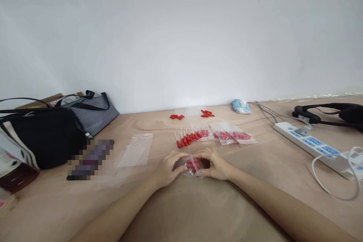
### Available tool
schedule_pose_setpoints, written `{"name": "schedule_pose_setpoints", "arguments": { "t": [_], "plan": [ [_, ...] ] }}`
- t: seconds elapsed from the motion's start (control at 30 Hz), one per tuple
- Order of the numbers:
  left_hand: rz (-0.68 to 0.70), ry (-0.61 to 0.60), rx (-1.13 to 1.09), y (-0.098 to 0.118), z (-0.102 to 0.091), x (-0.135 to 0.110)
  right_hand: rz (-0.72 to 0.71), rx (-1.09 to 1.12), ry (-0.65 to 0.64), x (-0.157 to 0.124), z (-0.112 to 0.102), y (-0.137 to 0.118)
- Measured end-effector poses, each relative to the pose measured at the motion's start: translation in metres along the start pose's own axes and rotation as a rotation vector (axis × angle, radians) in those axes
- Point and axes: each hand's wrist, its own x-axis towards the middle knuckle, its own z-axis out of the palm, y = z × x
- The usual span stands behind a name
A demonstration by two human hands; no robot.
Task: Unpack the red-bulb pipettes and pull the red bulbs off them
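Observation:
Between my two hands is a small clear plastic bag (193, 165) with several red pieces inside. My left hand (170, 168) pinches its left side, thumb below and fingers above. On the other side my right hand (214, 164) grips the bag the same way. Just beyond them lies a row of red-tipped sticks (187, 138) with pale thin shafts. To the right of that row, filled clear bags (231, 134) overlap each other, red pieces showing through. Flat clear bags (137, 149) rest left of my left hand.
Against the wall are more red pieces (208, 113) and a blue-and-white packet (241, 106). A power strip (312, 145) with looping cables and a black strapped device (329, 113) occupy the right. Left stand a black bag (45, 132), a striped bag (93, 113) and a pixelated item (90, 160).

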Motion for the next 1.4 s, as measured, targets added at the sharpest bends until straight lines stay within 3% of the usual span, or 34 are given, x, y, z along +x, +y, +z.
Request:
{"name": "schedule_pose_setpoints", "arguments": {
  "t": [0.33,0.73,0.83,1.0,1.1,1.23,1.4],
  "plan": [
    [-0.045,-0.008,-0.035,-0.001,-0.001,0.001,-0.063,-0.348,0.030,0.001,-0.012,0.001],
    [-0.065,-0.021,-0.036,0.000,-0.006,0.002,-0.139,-0.228,0.011,0.000,-0.007,0.002],
    [-0.120,-0.026,-0.028,-0.003,-0.009,-0.002,-0.056,-0.081,0.015,-0.005,-0.016,0.007],
    [-0.230,-0.043,-0.070,-0.007,-0.022,-0.007,0.248,0.451,0.134,-0.004,-0.017,0.018],
    [-0.246,-0.074,-0.109,-0.008,-0.032,-0.008,0.349,0.650,0.173,-0.001,-0.017,0.019],
    [-0.289,-0.140,-0.059,-0.006,-0.044,-0.007,0.312,0.695,0.347,-0.002,-0.028,0.018],
    [-0.269,-0.201,-0.009,-0.003,-0.046,-0.003,0.226,0.473,0.641,0.011,-0.032,0.024]
  ]
}}
